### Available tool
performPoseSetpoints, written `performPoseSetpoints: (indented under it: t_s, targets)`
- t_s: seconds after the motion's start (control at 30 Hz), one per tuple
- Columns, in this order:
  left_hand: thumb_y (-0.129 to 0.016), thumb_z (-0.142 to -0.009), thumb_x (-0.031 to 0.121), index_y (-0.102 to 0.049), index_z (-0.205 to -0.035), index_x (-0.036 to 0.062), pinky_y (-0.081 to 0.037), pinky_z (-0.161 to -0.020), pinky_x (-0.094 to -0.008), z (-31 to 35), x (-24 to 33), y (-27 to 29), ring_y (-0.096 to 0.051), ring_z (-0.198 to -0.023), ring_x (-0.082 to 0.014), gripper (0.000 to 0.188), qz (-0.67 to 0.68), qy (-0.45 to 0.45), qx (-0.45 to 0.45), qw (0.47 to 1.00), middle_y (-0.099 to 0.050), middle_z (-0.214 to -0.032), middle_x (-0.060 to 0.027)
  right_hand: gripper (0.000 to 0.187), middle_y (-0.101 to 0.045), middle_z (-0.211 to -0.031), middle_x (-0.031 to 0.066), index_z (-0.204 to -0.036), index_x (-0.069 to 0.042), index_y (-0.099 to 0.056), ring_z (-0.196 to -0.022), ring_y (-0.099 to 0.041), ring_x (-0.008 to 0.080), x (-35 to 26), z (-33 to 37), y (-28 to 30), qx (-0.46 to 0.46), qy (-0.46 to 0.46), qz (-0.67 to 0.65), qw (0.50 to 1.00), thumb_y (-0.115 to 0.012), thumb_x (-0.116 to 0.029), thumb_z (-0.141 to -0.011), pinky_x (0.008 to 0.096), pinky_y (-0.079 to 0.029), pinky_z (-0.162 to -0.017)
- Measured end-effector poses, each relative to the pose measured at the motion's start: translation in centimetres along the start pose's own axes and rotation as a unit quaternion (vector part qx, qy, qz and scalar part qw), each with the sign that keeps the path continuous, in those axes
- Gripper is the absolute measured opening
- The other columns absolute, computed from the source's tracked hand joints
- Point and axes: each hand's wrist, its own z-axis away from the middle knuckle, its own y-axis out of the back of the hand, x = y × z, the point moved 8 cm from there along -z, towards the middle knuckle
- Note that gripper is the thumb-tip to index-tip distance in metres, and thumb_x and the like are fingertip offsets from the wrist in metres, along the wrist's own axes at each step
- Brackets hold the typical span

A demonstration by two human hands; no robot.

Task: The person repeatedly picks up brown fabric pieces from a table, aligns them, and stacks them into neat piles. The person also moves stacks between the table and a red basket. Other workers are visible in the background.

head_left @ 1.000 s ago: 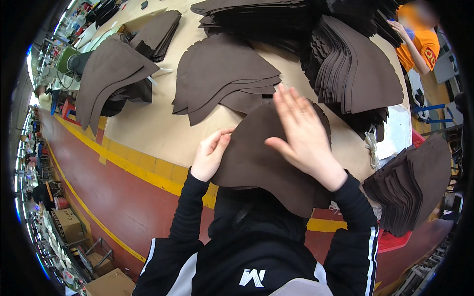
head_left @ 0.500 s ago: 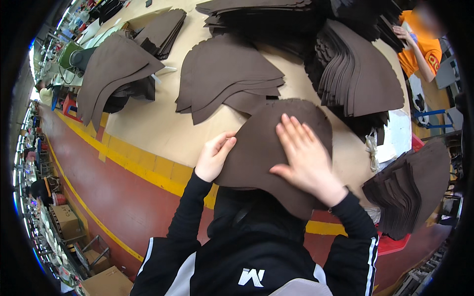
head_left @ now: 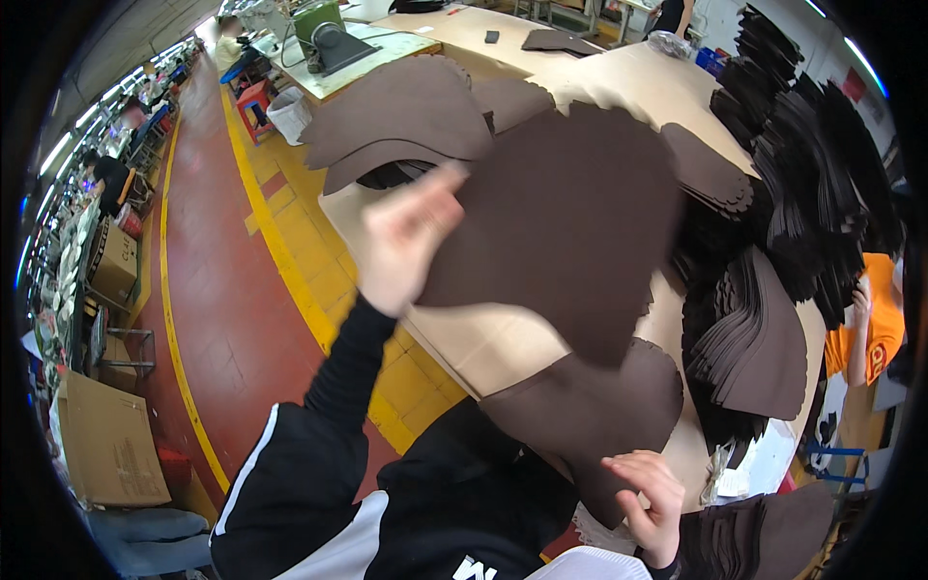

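Observation:
My left hand (head_left: 411, 237), smeared a little by motion, pinches the left edge of a dark brown cut panel (head_left: 570, 213). This panel is raised above the table, its scalloped edge blurred at the far side. Below it, a second brown panel (head_left: 619, 396) of like shape lies at the table's near edge and hangs over it. My right hand (head_left: 650, 498) is beside that panel's lower right edge, fingers apart and slightly bent, holding nothing; whether its fingertips touch the panel I cannot tell. A pile of brown panels (head_left: 396, 106) lies just beyond my left hand.
The pale table (head_left: 464, 343) carries a fanned stack of panels (head_left: 754, 338) at right and tall dark piles (head_left: 812, 174) behind. Another stack (head_left: 764, 532) sits at lower right. A person in orange (head_left: 875, 319) stands at the right. A green machine (head_left: 319, 29) is far left, beyond a red aisle (head_left: 208, 290).
My left hand has lifted the panel up and away, uncovering another one. My right hand has come off it and drawn back toward me. The view has swung to the left.

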Motion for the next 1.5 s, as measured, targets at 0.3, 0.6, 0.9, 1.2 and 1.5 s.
performPoseSetpoints:
  t_s: [0.3,0.6,0.9,1.2,1.5]
  targets:
    - [-0.069,-0.096,0.026,-0.061,-0.134,0.0015,-0.047,-0.101,-0.0393,-7.7,-1.7,12.2,-0.064,-0.113,-0.0303,0.046,-0.399,-0.139,0.13,0.897,-0.067,-0.121,-0.0167,0.047,-0.06,-0.138,0.0131,-0.132,-0.006,-0.061,-0.128,-0.057,0.0307,1.0,-2.4,-1.7,-0.076,0.042,0.17,0.982,-0.073,-0.018,-0.088,0.0468,-0.042,-0.109]
    - [-0.079,-0.081,0.01,-0.069,-0.125,0.0049,-0.047,-0.085,-0.0325,15.3,-0.2,-11.6,-0.058,-0.095,-0.0235,0.045,-0.126,0.079,-0.299,0.943,-0.056,-0.099,-0.0088,0.084,-0.038,-0.158,0.0189,-0.15,0.001,-0.04,-0.148,-0.037,0.0296,7.8,-6.1,-3.6,-0.028,-0.008,0.37,0.929,-0.06,-0.056,-0.092,0.0425,-0.029,-0.121]
    - [-0.083,-0.078,0.015,-0.065,-0.122,0.0049,-0.051,-0.072,-0.0361,15.7,-0.4,-12.3,-0.059,-0.076,-0.0258,0.049,-0.153,0.193,-0.357,0.901,-0.058,-0.093,-0.0089,0.078,-0.041,-0.157,0.0173,-0.15,-0.001,-0.042,-0.144,-0.042,0.0294,1.5,1.1,-9.6,-0.223,0.082,0.102,0.966,-0.054,-0.057,-0.097,0.0405,-0.032,-0.12]
    - [-0.076,-0.088,0.015,-0.063,-0.116,-0.0025,-0.05,-0.069,-0.0313,16.2,-2.3,-13.1,-0.059,-0.069,-0.0247,0.035,-0.093,0.213,-0.378,0.896,-0.066,-0.09,-0.0175,0.084,-0.039,-0.157,0.0198,-0.15,0.002,-0.04,-0.147,-0.036,0.0349,9.1,-2.8,-0.8,0.059,-0.085,0.385,0.917,-0.065,-0.051,-0.09,0.0479,-0.028,-0.12]
    - [-0.066,-0.098,0.004,-0.055,-0.134,-0.0118,-0.05,-0.095,-0.0244,18.4,-4.8,-13.4,-0.063,-0.107,-0.0117,0.041,0.245,0.454,-0.31,0.799,-0.069,-0.121,-0.0128,0.081,-0.038,-0.157,0.0228,-0.155,0.003,-0.029,-0.143,-0.042,0.0349,0.6,3.2,-8.3,-0.243,0.067,-0.075,0.965,-0.056,-0.049,-0.099,0.0452,-0.033,-0.118]
